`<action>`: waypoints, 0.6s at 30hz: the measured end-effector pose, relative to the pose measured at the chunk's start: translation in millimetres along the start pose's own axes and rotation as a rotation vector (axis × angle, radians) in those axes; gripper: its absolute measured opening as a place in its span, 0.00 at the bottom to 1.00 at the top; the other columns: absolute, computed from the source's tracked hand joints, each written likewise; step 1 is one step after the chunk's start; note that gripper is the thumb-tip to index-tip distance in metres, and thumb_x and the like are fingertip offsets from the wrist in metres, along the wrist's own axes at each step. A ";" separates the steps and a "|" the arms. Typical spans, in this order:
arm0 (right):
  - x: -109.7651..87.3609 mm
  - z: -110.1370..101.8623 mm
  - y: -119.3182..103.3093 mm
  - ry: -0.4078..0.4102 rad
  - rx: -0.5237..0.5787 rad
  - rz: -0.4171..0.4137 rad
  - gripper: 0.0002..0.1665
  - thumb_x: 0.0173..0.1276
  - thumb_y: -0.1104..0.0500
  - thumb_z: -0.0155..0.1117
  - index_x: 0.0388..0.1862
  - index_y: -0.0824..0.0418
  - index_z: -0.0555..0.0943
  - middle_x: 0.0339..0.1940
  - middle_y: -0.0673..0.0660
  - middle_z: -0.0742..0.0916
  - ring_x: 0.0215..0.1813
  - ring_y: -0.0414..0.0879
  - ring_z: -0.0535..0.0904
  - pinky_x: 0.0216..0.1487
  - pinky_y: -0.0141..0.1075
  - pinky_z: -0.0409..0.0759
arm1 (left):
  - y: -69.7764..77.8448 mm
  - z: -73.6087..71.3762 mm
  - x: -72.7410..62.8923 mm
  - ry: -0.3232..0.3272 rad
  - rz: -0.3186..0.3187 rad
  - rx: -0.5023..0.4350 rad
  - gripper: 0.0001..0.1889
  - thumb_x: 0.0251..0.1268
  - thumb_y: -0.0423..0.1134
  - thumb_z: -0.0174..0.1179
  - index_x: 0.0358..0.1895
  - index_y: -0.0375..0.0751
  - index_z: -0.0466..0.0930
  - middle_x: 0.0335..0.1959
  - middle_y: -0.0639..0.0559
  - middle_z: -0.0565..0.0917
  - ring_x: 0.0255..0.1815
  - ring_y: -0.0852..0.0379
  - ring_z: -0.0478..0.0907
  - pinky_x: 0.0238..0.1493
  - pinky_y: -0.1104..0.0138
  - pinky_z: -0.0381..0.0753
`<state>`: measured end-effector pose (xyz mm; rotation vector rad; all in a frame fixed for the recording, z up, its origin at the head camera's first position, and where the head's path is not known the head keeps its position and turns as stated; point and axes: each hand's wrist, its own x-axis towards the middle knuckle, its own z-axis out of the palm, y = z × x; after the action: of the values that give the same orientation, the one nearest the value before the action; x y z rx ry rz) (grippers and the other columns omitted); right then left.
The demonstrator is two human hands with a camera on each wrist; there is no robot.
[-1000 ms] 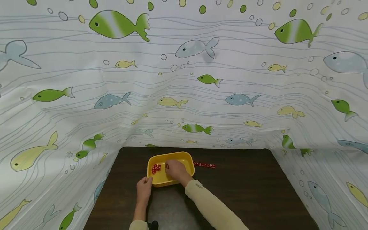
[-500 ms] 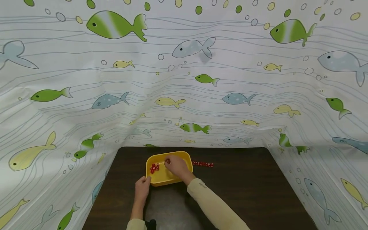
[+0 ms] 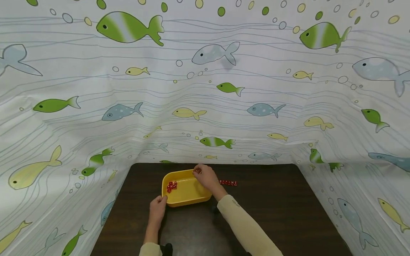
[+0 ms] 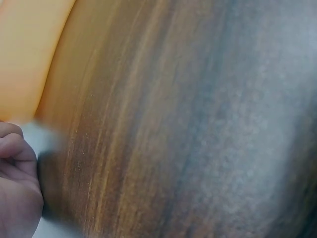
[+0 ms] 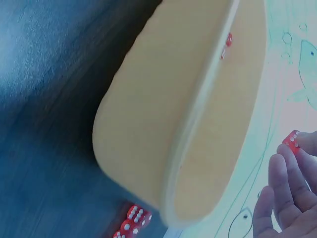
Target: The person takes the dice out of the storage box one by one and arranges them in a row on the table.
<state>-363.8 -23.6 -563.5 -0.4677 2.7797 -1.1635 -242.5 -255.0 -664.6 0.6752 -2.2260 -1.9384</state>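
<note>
A yellow tray [image 3: 189, 201] sits on the dark table, a small cluster of red dice [image 3: 171, 186] at its left end. My left hand [image 3: 158, 208] grips the tray's near left corner; the left wrist view shows this hand [image 4: 17, 183] curled close by the yellow wall [image 4: 29, 54]. Over the tray's far right rim is my right hand [image 3: 206, 177]. Between thumb and fingertip it pinches one red die [image 5: 291, 142] with white pips, plainly seen in the right wrist view. Beyond the tray's right end runs a row of red dice [image 3: 228, 182], its left end hidden by the right forearm.
The dark wooden table [image 3: 272, 213] extends to the right of the tray. A white curtain printed with fish [image 3: 224, 106] hangs behind the table and along both sides. In the right wrist view, dice from the row [image 5: 132, 220] lie close beside the tray's outer wall.
My right hand has moved from inside the tray to the right and away from me, up over the far rim, carrying a die. My left hand stays at the tray's corner.
</note>
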 end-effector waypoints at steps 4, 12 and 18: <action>-1.6 -9.6 5.6 0.029 0.042 0.008 0.10 0.81 0.52 0.67 0.52 0.55 0.86 0.47 0.53 0.89 0.46 0.46 0.84 0.53 0.46 0.86 | -0.1 0.6 0.6 0.001 -0.008 0.002 0.22 0.81 0.43 0.57 0.24 0.47 0.60 0.21 0.56 0.61 0.22 0.57 0.60 0.26 0.66 0.61; -3.5 -22.7 20.7 0.063 0.065 0.028 0.11 0.81 0.52 0.66 0.54 0.56 0.86 0.49 0.55 0.90 0.49 0.50 0.85 0.54 0.48 0.87 | 0.1 1.5 0.0 -0.002 -0.018 0.008 0.22 0.81 0.44 0.57 0.24 0.47 0.60 0.21 0.56 0.61 0.23 0.56 0.60 0.27 0.66 0.61; -6.0 -33.7 32.6 0.093 0.079 0.062 0.12 0.82 0.52 0.65 0.56 0.56 0.85 0.49 0.56 0.89 0.47 0.48 0.85 0.50 0.44 0.89 | 0.5 2.6 -0.1 0.012 -0.016 0.028 0.22 0.81 0.44 0.56 0.25 0.47 0.60 0.21 0.56 0.61 0.24 0.56 0.61 0.29 0.66 0.61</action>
<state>-372.8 22.8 -563.0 -0.3256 2.7901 -1.3077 -243.5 -252.6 -664.5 0.7080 -2.2520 -1.9082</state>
